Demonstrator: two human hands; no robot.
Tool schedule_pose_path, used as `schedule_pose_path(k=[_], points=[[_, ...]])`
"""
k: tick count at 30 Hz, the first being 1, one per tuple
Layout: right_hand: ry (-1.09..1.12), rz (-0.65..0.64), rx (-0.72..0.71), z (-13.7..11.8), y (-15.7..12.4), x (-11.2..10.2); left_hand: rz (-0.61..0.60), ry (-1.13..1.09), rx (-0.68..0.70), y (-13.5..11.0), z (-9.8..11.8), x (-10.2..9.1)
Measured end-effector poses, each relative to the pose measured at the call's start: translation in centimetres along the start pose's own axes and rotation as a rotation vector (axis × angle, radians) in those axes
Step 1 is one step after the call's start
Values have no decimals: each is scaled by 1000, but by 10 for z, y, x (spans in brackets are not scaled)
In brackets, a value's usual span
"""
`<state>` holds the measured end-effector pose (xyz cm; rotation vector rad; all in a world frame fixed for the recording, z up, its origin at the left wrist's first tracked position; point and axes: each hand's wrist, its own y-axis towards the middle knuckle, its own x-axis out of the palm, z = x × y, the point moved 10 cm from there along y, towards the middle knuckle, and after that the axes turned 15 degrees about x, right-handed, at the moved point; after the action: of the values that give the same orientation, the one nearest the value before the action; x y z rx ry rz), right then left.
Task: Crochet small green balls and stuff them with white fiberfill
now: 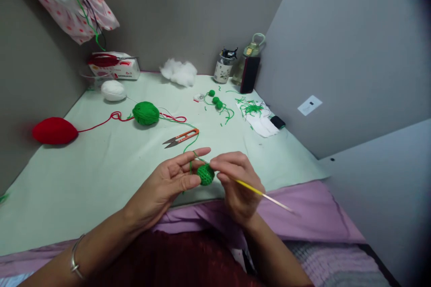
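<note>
My left hand [168, 179] pinches a small round green crochet piece [205, 175] between its thumb and fingers, near the table's front edge. Green yarn runs over its raised index finger and back to the green yarn ball [146, 113]. In my right hand [237, 179] is a crochet hook [249, 187] with a yellow grip and a bare metal end pointing down to the right. The hook's working tip is hidden by the fingers, right against the green piece. Beyond my left hand lie orange-handled thread snips [182, 137], their blades pointing left.
At left are a red yarn ball [55, 131] and a white yarn ball [113, 91]. Stuffing [178, 72], a pen cup [223, 68], a bottle [252, 49] and a phone [250, 75] stand along the back. Small green balls [216, 102] and yarn scraps [252, 107] lie at right.
</note>
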<state>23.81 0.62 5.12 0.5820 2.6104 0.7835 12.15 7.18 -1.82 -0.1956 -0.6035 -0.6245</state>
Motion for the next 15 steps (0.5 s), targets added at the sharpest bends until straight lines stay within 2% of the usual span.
schedule_pose_path(k=[5, 10, 13, 15], points=[[299, 1, 231, 25, 12, -15, 16, 49, 11, 3, 10, -7], [549, -19, 405, 45, 16, -17, -46, 89, -6, 3, 9, -5], [614, -84, 448, 47, 16, -9, -89, 133, 14, 5, 8, -2], [556, -125, 409, 40, 15, -3, -115, 200, 28, 5, 7, 0]])
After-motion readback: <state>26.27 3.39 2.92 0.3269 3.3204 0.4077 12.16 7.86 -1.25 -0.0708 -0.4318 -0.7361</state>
